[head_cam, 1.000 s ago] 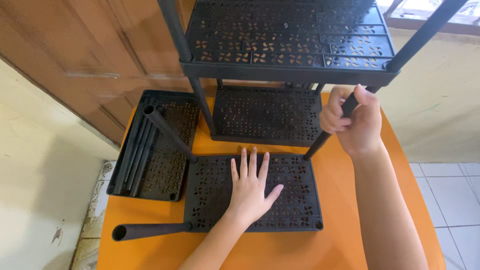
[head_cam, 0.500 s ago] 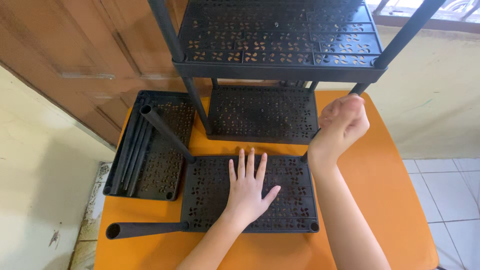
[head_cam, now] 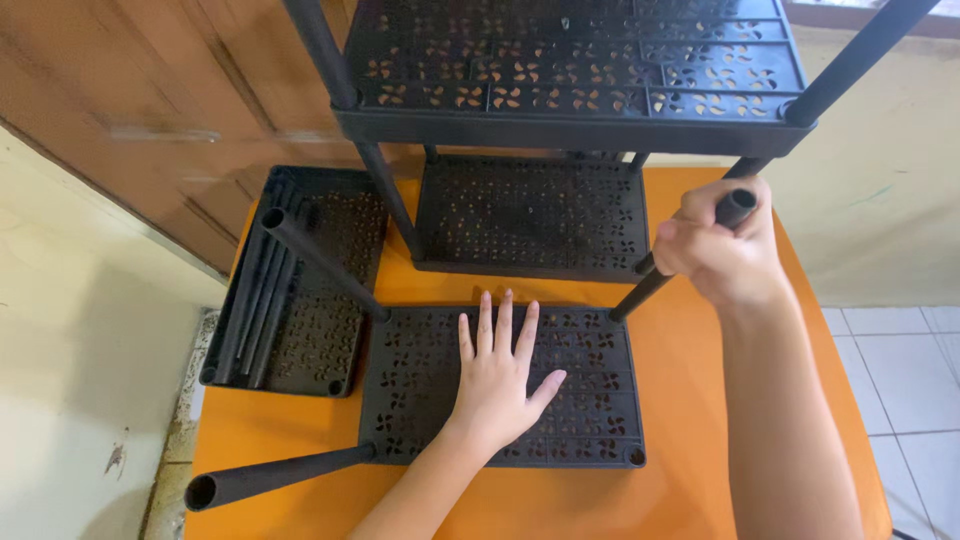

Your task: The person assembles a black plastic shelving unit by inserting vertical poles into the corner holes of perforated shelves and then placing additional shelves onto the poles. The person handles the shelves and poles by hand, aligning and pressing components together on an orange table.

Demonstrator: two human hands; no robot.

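Pole in hand: while the right hand (head_cam: 722, 252) closes its fingers (head_cam: 700, 210) around the upper part of a black plastic pole (head_cam: 632, 297), the pole's open top end shows just above the knuckles and its foot sits at the far right corner of the perforated shelf panel (head_cam: 590, 380).
Long axis: tilted, running from the fingers down and toward the left hand, not upright.
Left hand: the left hand (head_cam: 497, 378) lies flat on the panel, fingers spread wide, holding nothing, pressing the panel against the orange table (head_cam: 700, 400).
Nearer hand: the right hand is on the pole; the left hand is well apart from it.
Other poles: one pole (head_cam: 320, 264) stands tilted at the panel's far left corner; another pole (head_cam: 275, 474) lies outward from the near left corner.
Beyond the fingers: an assembled black rack (head_cam: 570, 90) stands on the table, its legs just past the panel.
Left of the panel: a spare shelf tray (head_cam: 320, 330) holds loose poles.
Labels: none visible on any part.
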